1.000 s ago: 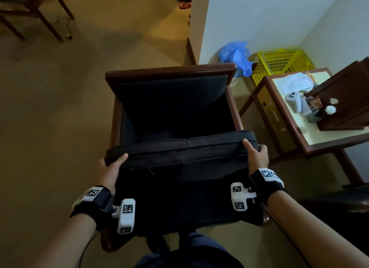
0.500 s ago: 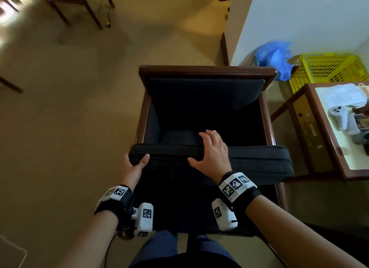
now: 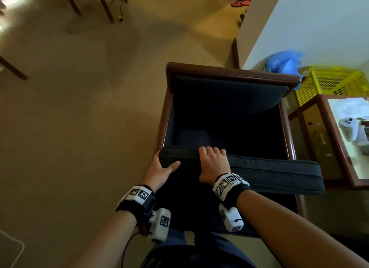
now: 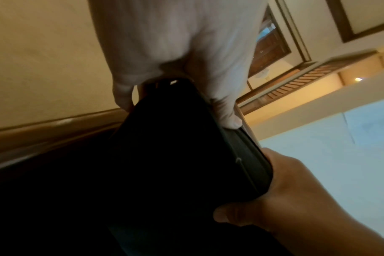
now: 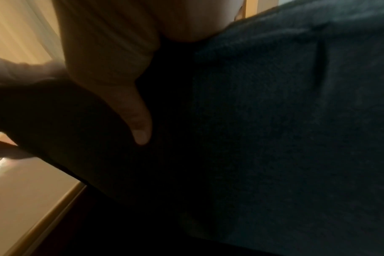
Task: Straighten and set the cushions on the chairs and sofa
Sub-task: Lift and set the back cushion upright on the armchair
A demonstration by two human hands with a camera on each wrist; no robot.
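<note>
A dark seat cushion (image 3: 269, 174) stands on edge across the front of a wooden armchair (image 3: 229, 71), and its right end sticks out past the right armrest. The chair's dark back cushion (image 3: 229, 96) leans against the backrest. My left hand (image 3: 161, 170) grips the cushion's left end, thumb on the near face. My right hand (image 3: 213, 164) holds the top edge close beside it, fingers curled over. In the left wrist view my left hand (image 4: 182, 72) clasps the cushion (image 4: 164, 155), with my right hand (image 4: 285, 199) below. In the right wrist view the thumb (image 5: 138, 124) lies on the dark fabric (image 5: 274, 121).
A wooden side table (image 3: 339, 140) with a white controller (image 3: 351, 128) stands right of the chair. Behind it are a yellow basket (image 3: 335, 82) and a blue bag (image 3: 283, 62) against the wall. Chair legs (image 3: 89, 2) stand far left on the carpet.
My right hand left the cushion's right end and moved to the top edge near my left hand. The cushion's right end now juts past the armrest.
</note>
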